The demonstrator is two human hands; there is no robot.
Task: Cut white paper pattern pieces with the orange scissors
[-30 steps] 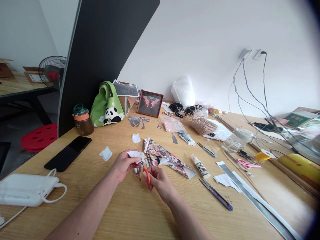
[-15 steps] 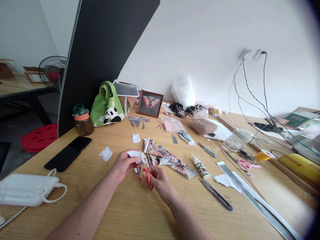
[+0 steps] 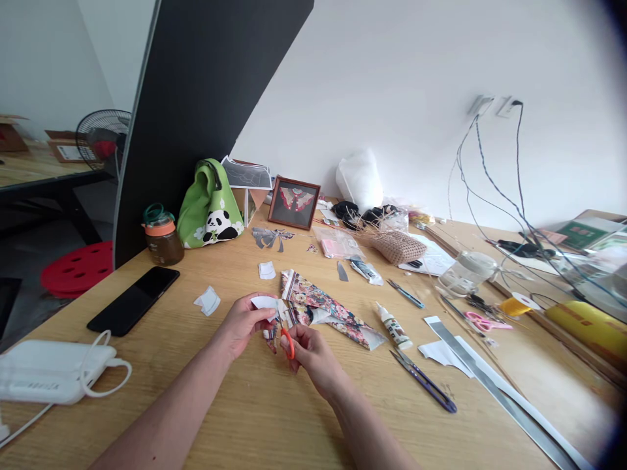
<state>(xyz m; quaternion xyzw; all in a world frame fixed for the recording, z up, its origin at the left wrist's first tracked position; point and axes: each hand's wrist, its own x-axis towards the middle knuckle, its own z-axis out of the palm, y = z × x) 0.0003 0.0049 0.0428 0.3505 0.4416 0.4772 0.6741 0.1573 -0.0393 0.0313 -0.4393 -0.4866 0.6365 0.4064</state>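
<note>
My left hand (image 3: pixel 243 324) pinches a small white curved piece (image 3: pixel 264 303), paper or backed fabric, between thumb and fingers. Orange-handled scissors (image 3: pixel 288 343) are in my right hand (image 3: pixel 308 352), their blades at the right edge of that piece. How far the blades are apart is too small to tell. A scrap of patterned fabric (image 3: pixel 269 337) shows below the blades. Just behind my hands lies folded floral fabric (image 3: pixel 326 305) with a white underside. Two white cut pieces rest nearby, one piece (image 3: pixel 209 301) left of my left hand and another piece (image 3: pixel 267 270) farther back.
Right of my hands are a glue bottle (image 3: pixel 396 329), purple thread snips (image 3: pixel 425 382), a blue cutter (image 3: pixel 405 294) and long grey strips (image 3: pixel 470 365). On the left lie a phone (image 3: pixel 134 300) and a white power bank (image 3: pixel 53 372). A framed picture (image 3: pixel 294 203) stands behind.
The white piece and the scissors have shifted very slightly at the cutting point. Both hands stay in nearly the same place, and the things on the table have not moved.
</note>
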